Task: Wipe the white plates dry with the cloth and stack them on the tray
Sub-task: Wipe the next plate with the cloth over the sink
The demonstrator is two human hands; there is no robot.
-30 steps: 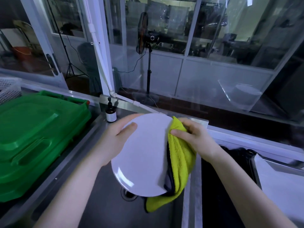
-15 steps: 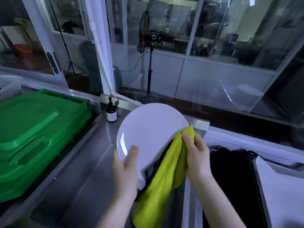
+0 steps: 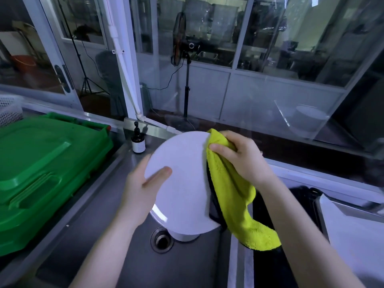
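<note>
White plate [image 3: 182,183] is held tilted above the steel sink [image 3: 99,235], the left hand [image 3: 139,190] gripping its left rim, thumb flat on the face, while the right hand [image 3: 241,159], fingers curled, pinches the yellow-green cloth [image 3: 232,196] over the right rim. Doing it well likely means turning the plate through the folded cloth, both faces covered, left grip firm on slick glaze.

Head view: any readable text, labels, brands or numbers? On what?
No text can be read in this view.
Amber pump bottle: it has a white label, but the print is too small and blurred to read.
Green plastic lid, white plate, yellow cloth: no markings visible.
</note>
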